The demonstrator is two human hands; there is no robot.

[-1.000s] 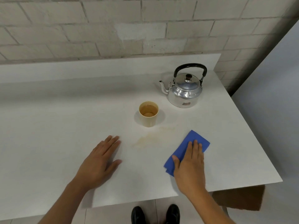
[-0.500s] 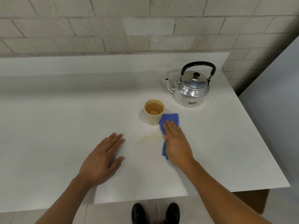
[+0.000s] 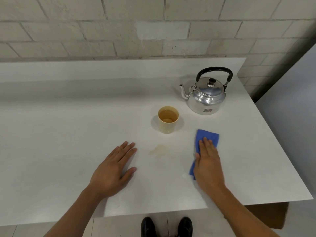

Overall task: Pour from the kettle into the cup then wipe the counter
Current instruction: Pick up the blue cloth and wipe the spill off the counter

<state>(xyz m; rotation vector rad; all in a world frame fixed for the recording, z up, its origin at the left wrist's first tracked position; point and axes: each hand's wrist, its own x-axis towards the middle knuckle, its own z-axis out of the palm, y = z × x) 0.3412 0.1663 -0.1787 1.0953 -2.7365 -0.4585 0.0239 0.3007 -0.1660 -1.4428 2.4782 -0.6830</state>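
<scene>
A shiny metal kettle (image 3: pixel 206 98) with a black handle stands upright at the back right of the white counter (image 3: pixel 68 134). In front of it to the left is a beige cup (image 3: pixel 168 119) holding brownish liquid. A pale brown spill (image 3: pixel 158 150) lies on the counter below the cup. My right hand (image 3: pixel 207 165) presses flat on a folded blue cloth (image 3: pixel 207 136), to the right of the spill. My left hand (image 3: pixel 113 170) rests flat on the counter left of the spill, fingers apart, holding nothing.
A brick wall (image 3: pixel 153 28) and a low white upstand run behind the counter. The counter's right edge (image 3: pixel 282 151) drops off beside a grey panel. A brown box (image 3: pixel 266 214) sits under the front right corner. My black shoes (image 3: pixel 166 226) show below the front edge.
My right hand slid the blue cloth left to just beside the cup, then back right and away from it. The spill looks smaller. My left hand stayed put.
</scene>
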